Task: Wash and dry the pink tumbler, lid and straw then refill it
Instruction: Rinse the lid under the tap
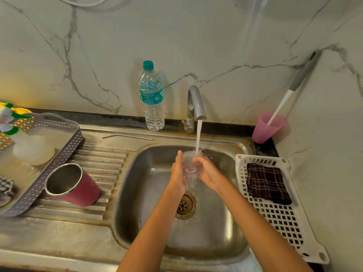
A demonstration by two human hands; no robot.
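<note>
Both hands hold a clear round lid (189, 161) under the running tap (196, 104) over the sink basin (137, 183). My left hand (178, 171) grips its left side and my right hand (208, 170) its right side; water splashes over it. The pink tumbler (75, 185) with a steel inside stands tilted on the ribbed drainboard, mouth towards me. A metal straw (127, 136) lies on the sink's back rim.
A water bottle (152, 97) stands behind the sink. At the right, a white slotted tray (279, 216) holds a dark checked cloth (267, 182); a pink cup (267, 127) holds a long brush. A grey basket (49, 169) sits at the left.
</note>
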